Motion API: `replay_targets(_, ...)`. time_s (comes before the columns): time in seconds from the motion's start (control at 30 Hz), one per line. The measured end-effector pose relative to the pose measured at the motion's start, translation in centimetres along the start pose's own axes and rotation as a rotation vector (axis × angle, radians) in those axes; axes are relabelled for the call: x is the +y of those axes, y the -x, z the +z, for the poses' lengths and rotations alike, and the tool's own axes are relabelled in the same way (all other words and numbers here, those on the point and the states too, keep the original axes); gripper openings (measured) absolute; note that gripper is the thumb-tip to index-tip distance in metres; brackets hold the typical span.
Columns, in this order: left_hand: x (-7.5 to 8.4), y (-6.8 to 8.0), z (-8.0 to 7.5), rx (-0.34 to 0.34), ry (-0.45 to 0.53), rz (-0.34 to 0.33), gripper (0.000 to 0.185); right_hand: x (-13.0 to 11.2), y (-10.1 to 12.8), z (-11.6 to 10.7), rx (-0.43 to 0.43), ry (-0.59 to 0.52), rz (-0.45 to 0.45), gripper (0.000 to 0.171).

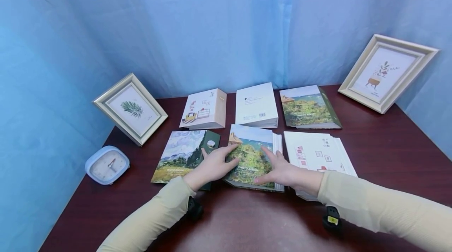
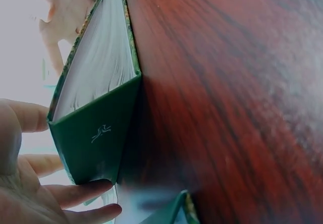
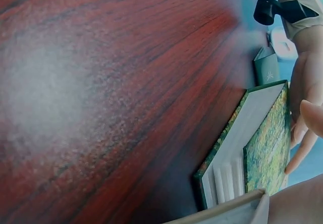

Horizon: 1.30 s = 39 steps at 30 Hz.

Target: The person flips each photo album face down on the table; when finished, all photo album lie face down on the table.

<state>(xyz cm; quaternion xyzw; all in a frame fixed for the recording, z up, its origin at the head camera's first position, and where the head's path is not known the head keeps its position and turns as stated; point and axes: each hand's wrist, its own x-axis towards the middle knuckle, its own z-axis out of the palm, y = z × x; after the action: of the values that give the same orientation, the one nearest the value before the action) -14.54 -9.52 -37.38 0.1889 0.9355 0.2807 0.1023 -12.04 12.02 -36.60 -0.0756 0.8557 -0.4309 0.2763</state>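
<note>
**Both hands laid flat on a thick photo album in the front row**

The album with the painted landscape cover (image 1: 251, 157) lies flat on the dark red worktop (image 1: 247, 224), in the middle of the front row of three, with a starry-field album (image 1: 183, 154) just to its left and a white album (image 1: 318, 154) just to its right. The left hand (image 1: 212, 167) rests on the cover's left edge, and the right hand (image 1: 282, 169) lies on its right half. On both, the fingers (image 1: 231, 149) are stretched out nearly straight, pressing or touching rather than curled round anything; neither hand has a grip yet.

The left wrist view shows a green spine (image 2: 93, 138) and a deep block of stiff pages (image 2: 101, 62), so the album is probably heavy for its footprint and rigid, not something that bends. The cover looks glossy and likely slides on the polished wood. Its open page side gapes slightly in the right wrist view, so a lift by the cover alone could let the block sag open. A safer hold, as I judge it, is at the two side edges, clamping cover and pages together.

Three more albums sit in the back row, with two picture frames and a small clock (image 1: 107, 164) at the sides.
</note>
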Motion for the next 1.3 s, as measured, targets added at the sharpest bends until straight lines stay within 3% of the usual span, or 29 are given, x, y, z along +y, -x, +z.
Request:
replay_targets(0.2,-0.2,-0.1,0.0,0.005,0.084,0.034,0.048,-0.1,-0.1,0.1,0.009,0.016,-0.009,0.107)
replay_targets(0.5,-0.4,0.3,0.1,0.032,0.155,-0.016,0.049,-0.3,-0.6,0.1,0.004,0.032,0.027,0.104)
replay_targets(0.77,-0.8,0.8,0.1,0.017,0.199,0.043,0.069,-0.6,-0.8,0.3,0.006,0.034,0.029,0.101)
replay_targets(1.07,-0.6,1.0,-0.2,0.011,0.265,0.03,0.073,-0.8,-1.0,0.5,-0.01,-0.026,0.053,0.099)
replay_targets(1.3,-0.7,1.3,-0.3,0.045,0.381,0.086,0.072,-0.9,-1.4,0.6,-0.009,-0.09,0.039,0.099)
